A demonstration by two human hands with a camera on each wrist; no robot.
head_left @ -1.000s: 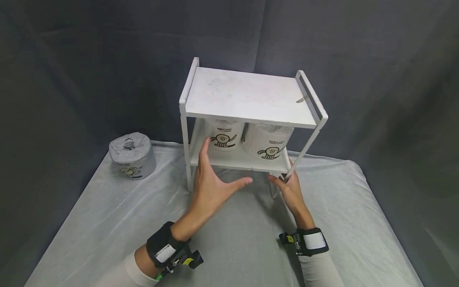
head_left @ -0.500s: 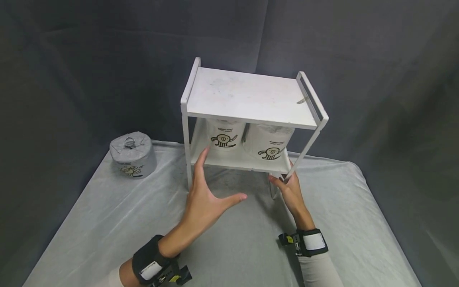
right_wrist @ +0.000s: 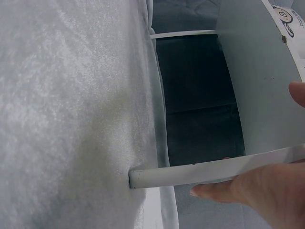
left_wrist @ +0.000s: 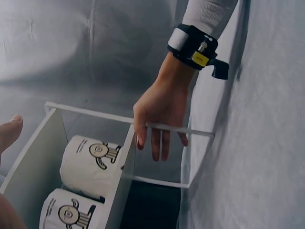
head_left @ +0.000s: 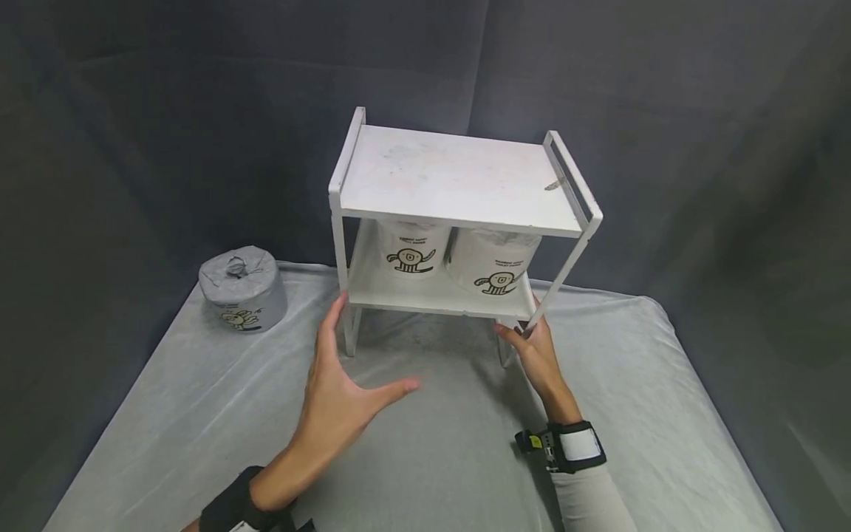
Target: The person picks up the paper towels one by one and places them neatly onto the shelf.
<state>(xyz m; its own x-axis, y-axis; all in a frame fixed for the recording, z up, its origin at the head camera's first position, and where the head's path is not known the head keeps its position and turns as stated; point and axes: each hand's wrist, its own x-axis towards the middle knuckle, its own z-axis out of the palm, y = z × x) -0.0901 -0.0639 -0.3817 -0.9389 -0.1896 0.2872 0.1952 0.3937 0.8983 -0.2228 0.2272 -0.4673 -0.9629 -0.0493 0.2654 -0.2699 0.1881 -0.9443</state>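
Note:
A white two-tier shelf rack stands at the back of the cloth-covered table. On its lower tier sit two wrapped toilet paper rolls, side by side, their tops partly hidden by the upper board. My right hand holds the rack's front right leg; in the right wrist view the thumb and fingers lie on opposite sides of the white leg. Before the rack's left front corner, my left hand holds nothing, thumb and fingers spread wide apart. Whether its fingertip touches the left leg I cannot tell.
Another wrapped toilet paper roll stands on the table left of the rack. Grey cloth covers the tabletop. Dark curtain hangs close behind the rack and along both sides.
My left hand has drawn back, down and left, away from the front of the lower tier, still spread. My right hand and the rolls have stayed in place.

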